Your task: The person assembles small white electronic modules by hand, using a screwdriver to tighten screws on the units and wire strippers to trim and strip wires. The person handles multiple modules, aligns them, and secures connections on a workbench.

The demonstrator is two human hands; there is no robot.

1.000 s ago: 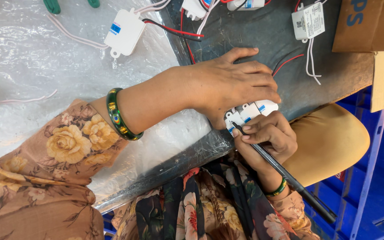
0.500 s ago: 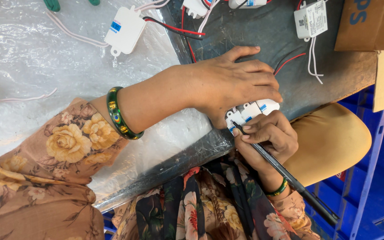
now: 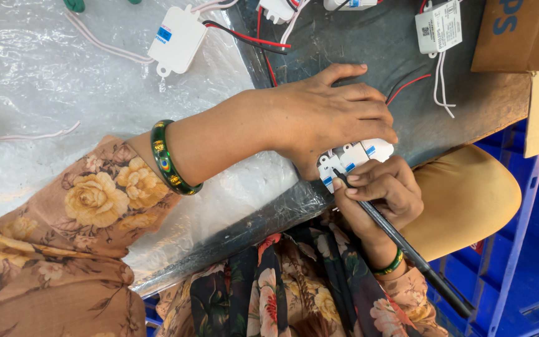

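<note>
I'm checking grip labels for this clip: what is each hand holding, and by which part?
The left hand presses down over the small white modules. The right hand grips a thin black tool near its tip.

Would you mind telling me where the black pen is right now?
In the head view, the black pen is lower right, gripped by the right hand, its tip touching the small white module under the left hand.
</note>
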